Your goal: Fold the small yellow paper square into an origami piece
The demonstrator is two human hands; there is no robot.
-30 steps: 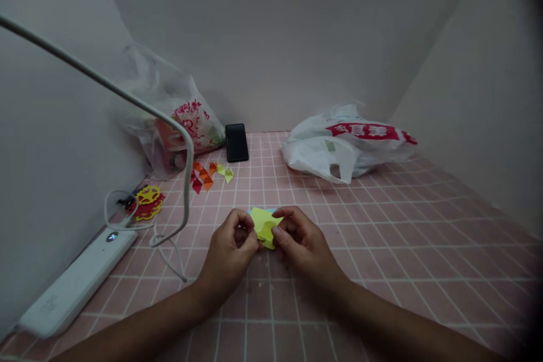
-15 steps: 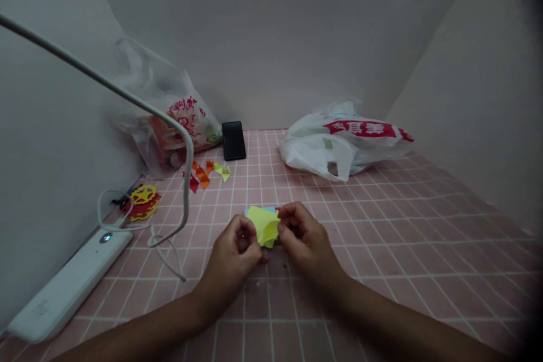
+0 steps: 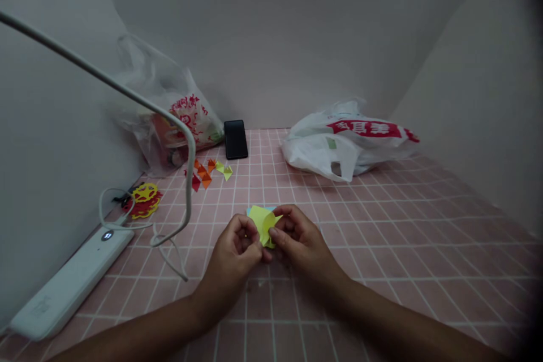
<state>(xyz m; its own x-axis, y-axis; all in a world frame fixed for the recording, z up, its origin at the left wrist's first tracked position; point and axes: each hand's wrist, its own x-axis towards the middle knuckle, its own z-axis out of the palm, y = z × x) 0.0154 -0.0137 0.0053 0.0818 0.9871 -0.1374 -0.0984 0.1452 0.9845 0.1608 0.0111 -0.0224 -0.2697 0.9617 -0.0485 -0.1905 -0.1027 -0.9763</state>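
A small sheet of yellow paper (image 3: 259,216) is held between my two hands, its right part curled over. My left hand (image 3: 237,246) pinches the sheet at its lower left edge. With thumb and fingers, my right hand (image 3: 299,240) grips the curled right side. Behind the sheet, a bit of light blue paper (image 3: 268,208) shows at the top; my hands and the yellow sheet hide most of it. Farther off to the left lie several small folded paper pieces in orange (image 3: 205,178), red (image 3: 195,182) and pale yellow (image 3: 228,172).
A black phone (image 3: 236,139) leans near the back wall, between a clear plastic bag (image 3: 186,107) and a white plastic bag (image 3: 314,150). At left are a white power strip (image 3: 72,283), a looping cable (image 3: 190,181) and yellow and red cutouts (image 3: 145,201). Pink tiles (image 3: 373,243) cover the surface.
My right hand has moved slightly left and bent the right side of the yellow sheet inward, so it curls more. My left hand keeps its pinch. The view has shifted slightly.
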